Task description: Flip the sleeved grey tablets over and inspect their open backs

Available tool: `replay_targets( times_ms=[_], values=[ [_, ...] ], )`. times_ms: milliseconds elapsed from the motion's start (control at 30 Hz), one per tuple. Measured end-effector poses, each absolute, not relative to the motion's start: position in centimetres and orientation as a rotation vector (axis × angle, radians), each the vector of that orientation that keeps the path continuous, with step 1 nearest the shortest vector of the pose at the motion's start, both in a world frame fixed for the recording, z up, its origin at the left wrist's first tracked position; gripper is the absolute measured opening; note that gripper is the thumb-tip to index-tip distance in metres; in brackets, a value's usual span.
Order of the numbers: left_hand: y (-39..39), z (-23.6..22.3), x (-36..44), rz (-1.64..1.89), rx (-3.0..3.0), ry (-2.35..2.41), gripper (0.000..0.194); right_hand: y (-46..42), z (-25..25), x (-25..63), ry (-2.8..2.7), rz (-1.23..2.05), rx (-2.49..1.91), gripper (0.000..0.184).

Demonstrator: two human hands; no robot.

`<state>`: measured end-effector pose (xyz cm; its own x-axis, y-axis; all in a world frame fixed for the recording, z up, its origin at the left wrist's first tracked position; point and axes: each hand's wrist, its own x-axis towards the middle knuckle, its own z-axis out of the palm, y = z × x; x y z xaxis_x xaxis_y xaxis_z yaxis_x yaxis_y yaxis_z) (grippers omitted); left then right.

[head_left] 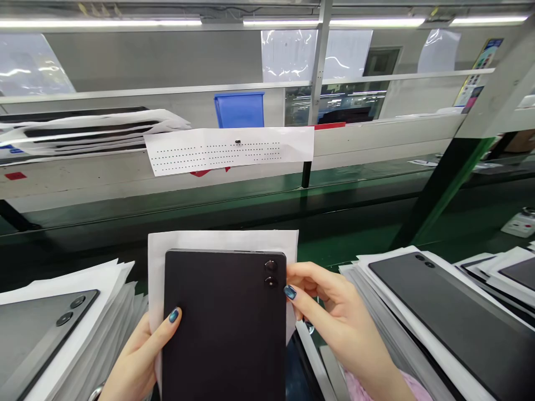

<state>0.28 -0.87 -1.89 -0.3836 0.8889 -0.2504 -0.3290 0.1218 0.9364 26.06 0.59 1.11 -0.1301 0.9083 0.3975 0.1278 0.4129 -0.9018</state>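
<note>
Both my hands hold up a dark tablet [221,328] with its back and twin round camera lenses facing me. My left hand [136,359] grips its lower left edge, thumb on the back. My right hand [334,317] pinches its right edge, thumb near the lenses. A white paper sheet [221,240] lies behind the tablet and sticks out past its top. To the left, a grey tablet [37,340] rests on a stack of white sheets [112,284]. Another grey tablet [447,312] lies on a similar stack to the right.
A green conveyor belt [355,223] runs across behind my hands, with a white rail [376,136] beyond it. A perforated white sheet [228,150] hangs on the rail. Further back are a blue bin [239,109] and a pile of papers [83,131]. More tablets [518,273] lie far right.
</note>
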Motion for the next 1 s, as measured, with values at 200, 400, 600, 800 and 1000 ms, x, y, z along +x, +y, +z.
replay_targets(
  times_ms=[200, 400, 600, 800, 1000],
  values=[
    [-0.9, -1.7, 0.1, 1.435, 0.574, 1.345, 0.062, 0.2, 0.9, 26.2, -1.571, 0.840, -0.958, 0.016],
    [-0.2, -2.6, -1.1, 1.382, 0.542, 1.308, 0.062, 0.2, 0.9, 26.2, -1.576, 0.851, -0.944, 0.017],
    [-0.2, -2.8, -1.6, 1.324, 0.599, 1.354, 0.060, 0.4, 1.1, 26.0, -1.566, 0.824, -0.956, 0.014],
    [-1.4, -1.2, 1.0, 1.353, 0.734, 1.464, 0.058, 1.1, 0.7, 25.5, -1.526, 0.605, -1.091, 0.029],
    [-1.5, -0.9, 1.1, 1.346, 0.687, 1.471, 0.060, 0.7, 0.9, 25.4, -1.589, 0.571, -1.141, 0.025]
  ],
)
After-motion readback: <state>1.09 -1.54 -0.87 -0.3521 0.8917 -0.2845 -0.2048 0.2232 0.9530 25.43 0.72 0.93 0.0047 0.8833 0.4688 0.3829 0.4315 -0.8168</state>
